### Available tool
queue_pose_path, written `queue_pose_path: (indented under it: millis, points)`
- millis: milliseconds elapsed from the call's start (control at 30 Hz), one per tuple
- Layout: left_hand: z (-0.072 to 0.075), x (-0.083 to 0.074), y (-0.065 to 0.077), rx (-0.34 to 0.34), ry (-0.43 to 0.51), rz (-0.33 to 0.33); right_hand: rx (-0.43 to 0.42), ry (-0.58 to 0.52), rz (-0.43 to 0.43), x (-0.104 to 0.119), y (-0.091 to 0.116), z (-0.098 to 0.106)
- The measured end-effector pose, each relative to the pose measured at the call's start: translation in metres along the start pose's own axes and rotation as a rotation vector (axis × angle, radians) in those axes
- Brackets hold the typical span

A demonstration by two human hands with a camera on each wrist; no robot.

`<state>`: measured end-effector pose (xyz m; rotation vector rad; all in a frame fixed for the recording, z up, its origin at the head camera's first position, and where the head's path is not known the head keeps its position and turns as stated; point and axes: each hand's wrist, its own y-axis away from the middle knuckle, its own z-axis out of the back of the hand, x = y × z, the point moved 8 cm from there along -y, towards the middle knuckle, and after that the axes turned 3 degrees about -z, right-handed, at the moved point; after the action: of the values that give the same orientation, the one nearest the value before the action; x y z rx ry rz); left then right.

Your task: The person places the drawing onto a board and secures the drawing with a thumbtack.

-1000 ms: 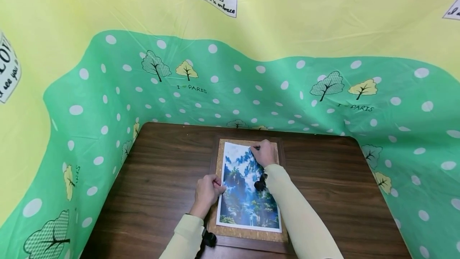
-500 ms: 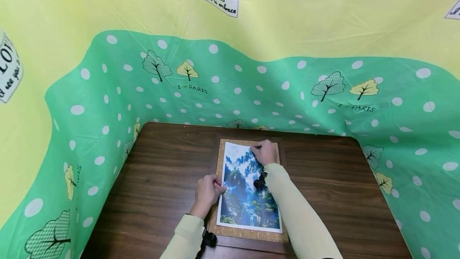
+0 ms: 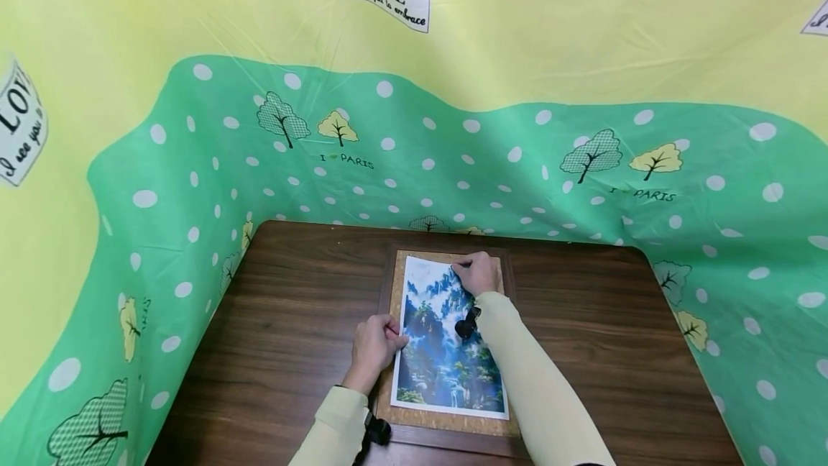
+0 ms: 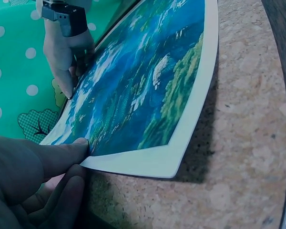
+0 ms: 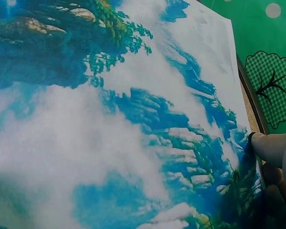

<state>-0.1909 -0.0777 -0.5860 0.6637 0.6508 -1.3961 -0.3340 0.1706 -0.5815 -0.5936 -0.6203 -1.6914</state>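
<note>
A glossy landscape print point(image 3: 440, 362) with blue mountains, waterfalls and a white border lies over a cork board point(image 3: 446, 421). At its left edge, my left hand point(image 3: 373, 345) pinches the paper, thumb on top and fingers beneath. My right hand point(image 3: 479, 275) holds the far edge near the right corner. In the left wrist view the near corner of the print point(image 4: 128, 119) curves up off the cork point(image 4: 252, 124), casting a shadow. The right wrist view has my thumb point(image 5: 274, 145) on the print's edge, with curled fingers below it, partly dark.
Around the cork runs a dark wooden frame point(image 3: 453, 437), lying on a brown wood-grain table point(image 3: 291, 293). A green and yellow patterned cloth point(image 3: 414, 142) hangs behind the table and along both sides. Each wrist carries a small black camera point(image 3: 464, 327).
Both hands keep their hold on the print and stay in nearly the same place. The head view has shifted very slightly.
</note>
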Motion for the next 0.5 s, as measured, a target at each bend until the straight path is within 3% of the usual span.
queue_pose_path:
  millis: [500]
  points:
    - [-0.0011,0.0025,-0.0038,0.001,-0.008,-0.003,-0.011,-0.027,-0.058,-0.0020,-0.0001,-0.0006]
